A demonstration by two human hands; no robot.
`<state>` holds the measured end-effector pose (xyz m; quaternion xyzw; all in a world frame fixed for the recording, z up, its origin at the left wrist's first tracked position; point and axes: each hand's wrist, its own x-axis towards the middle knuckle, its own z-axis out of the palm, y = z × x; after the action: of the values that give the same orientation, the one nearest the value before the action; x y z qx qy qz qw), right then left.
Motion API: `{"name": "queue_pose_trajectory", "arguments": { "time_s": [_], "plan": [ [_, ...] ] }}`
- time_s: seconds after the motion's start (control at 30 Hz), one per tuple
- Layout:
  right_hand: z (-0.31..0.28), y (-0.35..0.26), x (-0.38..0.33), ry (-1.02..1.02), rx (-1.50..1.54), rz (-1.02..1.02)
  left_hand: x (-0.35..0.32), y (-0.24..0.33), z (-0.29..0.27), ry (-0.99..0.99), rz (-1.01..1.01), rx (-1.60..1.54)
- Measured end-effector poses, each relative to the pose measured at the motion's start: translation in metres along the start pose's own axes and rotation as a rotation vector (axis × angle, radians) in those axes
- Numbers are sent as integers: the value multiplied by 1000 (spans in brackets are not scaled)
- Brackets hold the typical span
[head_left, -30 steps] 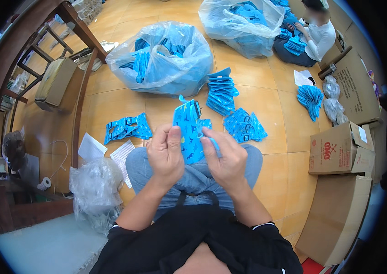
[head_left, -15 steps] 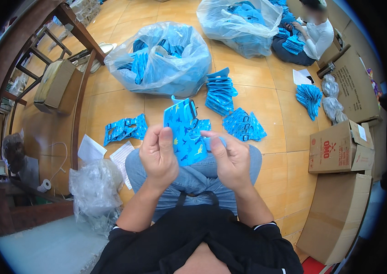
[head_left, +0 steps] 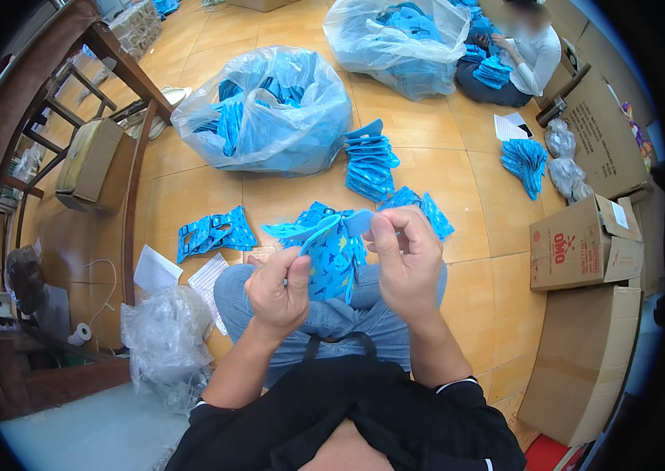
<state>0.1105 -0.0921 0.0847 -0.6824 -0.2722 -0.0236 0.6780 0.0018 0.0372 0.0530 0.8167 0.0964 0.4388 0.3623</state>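
Both hands pinching a blue patterned pouch (head_left: pixel 331 255) over the lap

The pouch sits between the hands, just above the knees: left hand (head_left: pixel 277 286) is closed on its lower left side, right hand (head_left: pixel 405 259) is closed with fingertips pinching its top edge, where a flap sticks out to the left. Past the hands on the floor there are small piles of the same blue pieces, one pile (head_left: pixel 215 233) out beyond the left hand and a neater stack (head_left: pixel 369 161) straight ahead. Further out sits a big clear bag (head_left: pixel 270 110) stuffed with blue ones, with a second bag (head_left: pixel 399 35) behind it next to another person (head_left: pixel 517 59) sitting on the floor. Crumpled clear plastic (head_left: pixel 164 341) lies by the left elbow, and cardboard boxes (head_left: pixel 584 243) are off to the right of the right hand.
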Motion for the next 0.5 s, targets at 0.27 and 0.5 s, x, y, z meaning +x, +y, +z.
{"name": "queue_pose_trajectory", "arguments": {
  "time_s": [0.27,0.5],
  "plan": [
    [-17,17,3,-46,-34,17,-5,-8,-4,-49,-269,-309],
    [-25,54,-7,-366,216,417,0,-25,-18,-175,-373,-453]
  ]
}}
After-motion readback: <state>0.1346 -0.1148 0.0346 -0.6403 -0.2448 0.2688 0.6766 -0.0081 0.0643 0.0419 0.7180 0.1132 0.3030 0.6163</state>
